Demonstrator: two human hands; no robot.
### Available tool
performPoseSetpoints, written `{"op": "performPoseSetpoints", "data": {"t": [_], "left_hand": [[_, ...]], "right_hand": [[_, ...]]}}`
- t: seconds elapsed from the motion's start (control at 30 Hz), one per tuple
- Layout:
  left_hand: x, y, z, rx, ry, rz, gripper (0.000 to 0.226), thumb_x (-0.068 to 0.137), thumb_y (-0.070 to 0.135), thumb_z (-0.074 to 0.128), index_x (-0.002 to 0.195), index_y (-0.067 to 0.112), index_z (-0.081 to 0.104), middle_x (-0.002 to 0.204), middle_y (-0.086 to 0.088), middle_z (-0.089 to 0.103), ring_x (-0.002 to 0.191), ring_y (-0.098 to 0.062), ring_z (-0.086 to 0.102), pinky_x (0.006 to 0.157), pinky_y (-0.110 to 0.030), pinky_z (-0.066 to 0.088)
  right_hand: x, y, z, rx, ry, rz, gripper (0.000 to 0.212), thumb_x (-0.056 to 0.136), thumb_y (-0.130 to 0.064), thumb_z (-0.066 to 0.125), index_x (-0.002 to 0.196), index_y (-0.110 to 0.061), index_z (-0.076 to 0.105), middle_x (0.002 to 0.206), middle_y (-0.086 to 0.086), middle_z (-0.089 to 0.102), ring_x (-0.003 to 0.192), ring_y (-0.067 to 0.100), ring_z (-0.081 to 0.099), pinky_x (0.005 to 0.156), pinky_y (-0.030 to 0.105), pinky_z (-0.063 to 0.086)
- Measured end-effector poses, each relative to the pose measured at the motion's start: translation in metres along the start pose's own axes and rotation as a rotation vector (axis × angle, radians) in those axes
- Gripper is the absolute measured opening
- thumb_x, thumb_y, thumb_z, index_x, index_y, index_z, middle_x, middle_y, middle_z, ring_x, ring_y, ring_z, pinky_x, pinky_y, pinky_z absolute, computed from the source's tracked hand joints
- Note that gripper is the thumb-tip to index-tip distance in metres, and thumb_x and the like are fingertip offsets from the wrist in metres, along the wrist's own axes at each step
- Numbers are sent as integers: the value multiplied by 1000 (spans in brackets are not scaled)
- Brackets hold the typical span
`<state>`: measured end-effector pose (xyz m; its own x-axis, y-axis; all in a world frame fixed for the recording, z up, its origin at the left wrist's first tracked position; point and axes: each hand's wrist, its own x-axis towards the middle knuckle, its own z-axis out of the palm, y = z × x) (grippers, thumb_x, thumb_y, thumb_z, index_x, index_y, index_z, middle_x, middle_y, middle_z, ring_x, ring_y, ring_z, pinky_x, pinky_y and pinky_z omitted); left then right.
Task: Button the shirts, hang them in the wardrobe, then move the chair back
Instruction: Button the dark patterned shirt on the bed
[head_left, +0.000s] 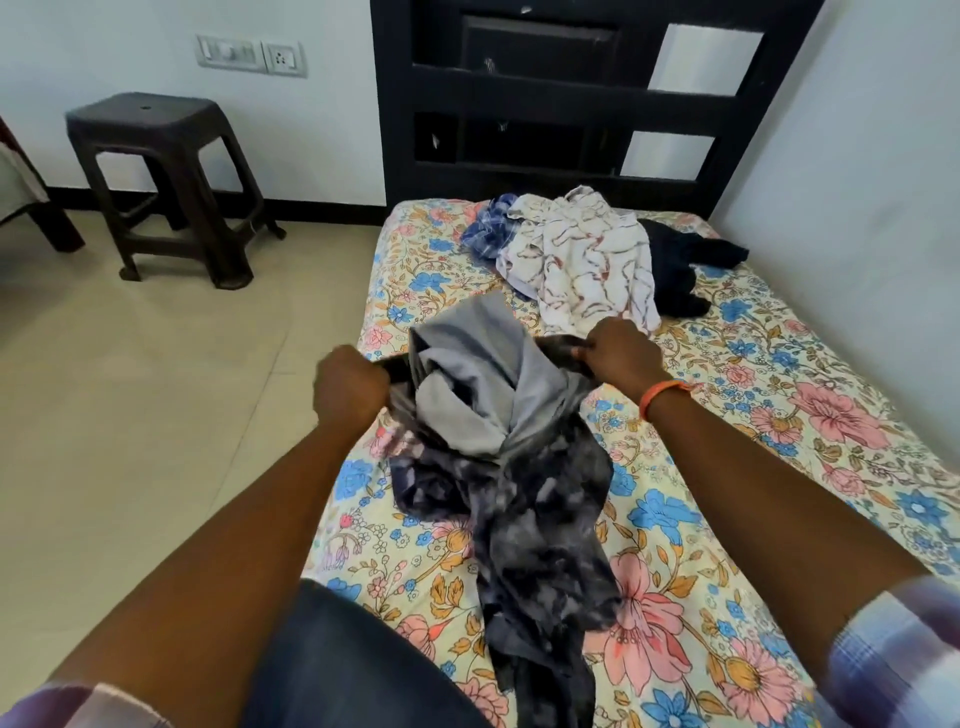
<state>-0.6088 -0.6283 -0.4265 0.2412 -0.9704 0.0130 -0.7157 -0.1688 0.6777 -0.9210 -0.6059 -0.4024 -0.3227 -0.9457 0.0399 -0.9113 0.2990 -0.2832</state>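
From the head view, a dark mottled shirt (524, 499) is held up over the floral bed (779, 415), its grey inner side showing. Its top edge is gripped by the left hand (350, 387) and pinched by the right hand (618, 356). More shirts (576, 260) are heaped near the headboard. A dark stool (166, 182) is seen on the floor, left.

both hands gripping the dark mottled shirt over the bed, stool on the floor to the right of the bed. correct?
Not quite. The head view shows the stool on the floor to the left of the bed, by the wall. The rest holds: the left hand and right hand both grip the dark mottled shirt over the bed.
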Motion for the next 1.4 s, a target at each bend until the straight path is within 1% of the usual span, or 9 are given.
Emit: {"op": "performPoseSetpoints", "data": {"t": [0.17,0.33,0.5,0.73,0.9,1.07,1.17,1.27,1.4], "left_hand": [[-10,52,-49,115,331,443,14,97,15,44,107,7,50,111,-17,52,92,-42,55,69,-46,40],[-23,76,-75,139,246,339,18,97,13,43,111,2,48,111,-21,59,98,-44,59,69,-40,37],[-40,115,-110,-153,322,333,21,99,19,39,114,6,47,100,-15,59,89,-36,56,70,-40,40],[-27,150,-159,-57,432,480,19,101,21,42,110,7,51,94,-10,60,82,-28,56,69,-41,47],[-29,122,-120,-420,144,338,25,94,24,54,90,0,58,71,-13,65,52,-19,65,54,-38,57],[-60,67,-33,-811,-185,23,42,93,16,66,116,8,33,80,-10,58,60,-23,57,59,-37,52],[-76,29,19,-652,-254,-14,27,89,18,68,91,23,42,76,-3,57,71,-23,57,66,-38,50],[-97,-5,54,-365,-317,-11,33,87,30,69,72,22,42,71,-4,55,67,-23,56,66,-35,47],[-112,-10,78,-254,-339,61,39,86,45,68,73,15,47,74,-8,59,68,-26,59,63,-36,47]], "right_hand": [[-5,-3,-39,157,502,-39,38,103,-34,51,85,-2,62,96,22,58,82,40,58,60,36,33],[-9,-5,-70,484,264,-29,42,97,-26,60,60,-8,50,60,13,54,62,39,66,45,39,54],[-11,-26,-120,646,615,-96,42,96,-36,55,63,-10,53,55,6,53,53,31,61,48,44,49],[-8,-42,-178,740,629,-96,40,95,-27,61,62,-8,52,51,9,51,34,18,56,34,27,43],[-15,-46,-152,970,422,36,33,93,-26,66,68,-8,56,58,13,57,39,20,58,37,24,43],[-27,-43,-53,1324,13,300,20,96,-23,66,97,-4,63,87,13,65,67,21,63,62,37,57],[-49,-43,13,1242,-129,383,23,94,-34,67,99,-12,62,89,10,61,80,23,60,63,36,53],[-65,-43,64,880,-30,288,44,85,-38,75,57,-20,47,55,2,50,56,22,51,50,36,38],[-68,-47,89,689,28,257,55,86,-52,70,58,-17,38,49,-2,34,43,17,34,47,31,19]]}}
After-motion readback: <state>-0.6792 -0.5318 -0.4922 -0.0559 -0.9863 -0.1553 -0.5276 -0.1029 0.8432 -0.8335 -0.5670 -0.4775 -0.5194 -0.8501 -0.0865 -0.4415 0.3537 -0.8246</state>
